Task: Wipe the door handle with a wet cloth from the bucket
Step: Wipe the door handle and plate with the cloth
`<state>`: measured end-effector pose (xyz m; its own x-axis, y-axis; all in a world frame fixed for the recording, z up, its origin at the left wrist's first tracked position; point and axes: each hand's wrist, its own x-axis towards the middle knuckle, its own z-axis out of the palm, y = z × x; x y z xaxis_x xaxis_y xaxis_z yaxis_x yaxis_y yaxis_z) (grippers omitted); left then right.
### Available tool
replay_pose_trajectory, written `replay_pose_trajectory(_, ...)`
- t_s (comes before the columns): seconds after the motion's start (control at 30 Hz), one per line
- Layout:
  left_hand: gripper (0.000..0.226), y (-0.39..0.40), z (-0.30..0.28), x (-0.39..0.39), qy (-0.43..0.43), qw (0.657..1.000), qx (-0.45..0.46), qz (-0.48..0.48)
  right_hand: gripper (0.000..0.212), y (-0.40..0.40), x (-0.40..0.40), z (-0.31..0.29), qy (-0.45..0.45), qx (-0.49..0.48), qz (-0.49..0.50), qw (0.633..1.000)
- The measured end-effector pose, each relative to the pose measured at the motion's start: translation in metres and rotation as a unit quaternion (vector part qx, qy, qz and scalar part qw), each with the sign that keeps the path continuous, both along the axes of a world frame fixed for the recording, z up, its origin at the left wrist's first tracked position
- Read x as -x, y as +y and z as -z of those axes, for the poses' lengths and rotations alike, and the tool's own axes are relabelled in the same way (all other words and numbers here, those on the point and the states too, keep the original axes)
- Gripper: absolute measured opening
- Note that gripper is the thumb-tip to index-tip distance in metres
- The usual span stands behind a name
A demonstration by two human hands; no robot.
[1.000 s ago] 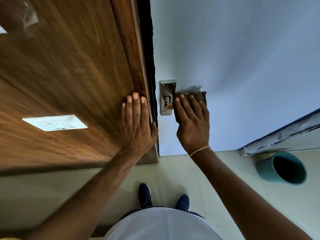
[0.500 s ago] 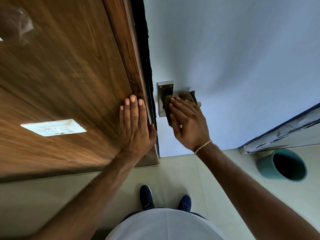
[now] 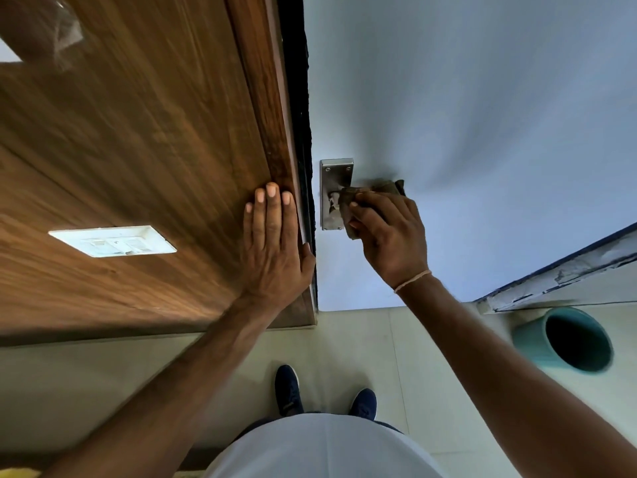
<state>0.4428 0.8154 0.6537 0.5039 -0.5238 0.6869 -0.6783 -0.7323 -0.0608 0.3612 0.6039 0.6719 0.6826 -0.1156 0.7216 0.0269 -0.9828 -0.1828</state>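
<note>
Handle (image 3: 333,198) sits on a metal plate (image 3: 336,174) at the left edge of the pale door (image 3: 465,115), right next to the dark gap by the wooden frame (image 3: 272,115). Most of the lever is buried under the cloth (image 3: 374,189), so only the stub near the plate shows.

Right hand (image 3: 389,232) is curled shut on the cloth, bunching it around the lever with fingers (image 3: 365,203) pressed on top. Left hand (image 3: 272,243) is flat and spread on the wood panel (image 3: 138,150) just left of the frame, holding nothing, looks like it's just bracing. Hands are near each other but apart, one on each side of the gap.

So this is the wiping step itself, well past fetching the cloth. Teal bucket (image 3: 565,339) is on the floor (image 3: 344,339) off to the right, near the person's shoes, well clear of the door.

Guessing what comes next: the cloth needs to slide along the lever toward its free end, with the grip wrapped all the way round so the underside gets done too. The plate probably wants a pass as well. Can't tell how wet the cloth is from here, so a re-dip might be needed.
</note>
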Motion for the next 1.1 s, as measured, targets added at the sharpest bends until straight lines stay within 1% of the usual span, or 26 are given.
replay_pose_trajectory(0.07,0.110,0.000,0.000,0.001,-0.002,1.000,-0.003,-0.002,0.016,0.011,-0.006,0.000,-0.010,-0.006,-0.003,1.000)
replay_pose_trajectory(0.17,0.113,-0.001,0.000,0.001,0.008,1.000,-0.007,-0.005,0.015,0.029,-0.019,-0.003,-0.005,0.018,-0.035,0.999)
replay_pose_trajectory(0.27,0.114,-0.002,0.000,0.002,0.009,1.000,-0.010,-0.010,0.019,0.019,-0.017,0.000,0.007,0.028,-0.060,0.998)
replay_pose_trajectory(0.4,0.112,-0.001,-0.001,0.002,0.004,1.000,-0.008,-0.010,0.019,-0.006,0.001,0.006,-0.018,0.001,-0.024,1.000)
replay_pose_trajectory(0.5,0.112,-0.003,-0.001,0.003,0.005,1.000,-0.011,-0.014,0.019,0.001,-0.003,0.010,-0.037,0.000,-0.017,0.999)
replay_pose_trajectory(0.6,0.115,-0.005,0.000,0.005,0.016,1.000,-0.008,-0.015,0.020,0.020,-0.014,0.009,-0.039,0.007,-0.055,0.998)
replay_pose_trajectory(0.7,0.115,-0.007,0.002,0.004,0.016,1.000,-0.003,-0.014,0.025,0.011,-0.011,0.010,-0.015,0.031,-0.078,0.996)
replay_pose_trajectory(0.77,0.115,-0.007,0.003,0.004,0.015,1.000,-0.002,-0.021,0.028,-0.009,0.000,0.012,-0.008,0.035,-0.062,0.997)
replay_pose_trajectory(0.83,0.113,-0.009,0.003,0.006,0.010,1.000,-0.003,-0.025,0.027,-0.027,0.013,0.013,-0.014,0.028,-0.028,0.999)
replay_pose_trajectory(0.93,0.112,-0.013,0.005,0.007,0.010,1.000,0.012,-0.025,0.023,-0.027,0.012,0.013,-0.025,0.031,0.007,0.999)
replay_pose_trajectory(1.0,0.114,-0.018,0.007,0.007,0.010,0.999,0.022,-0.028,0.025,-0.011,0.001,0.014,-0.025,0.039,0.003,0.999)
replay_pose_trajectory(1.1,0.112,-0.022,0.006,0.008,0.017,0.998,0.032,-0.042,0.028,0.008,-0.012,0.013,-0.012,0.050,-0.034,0.998)
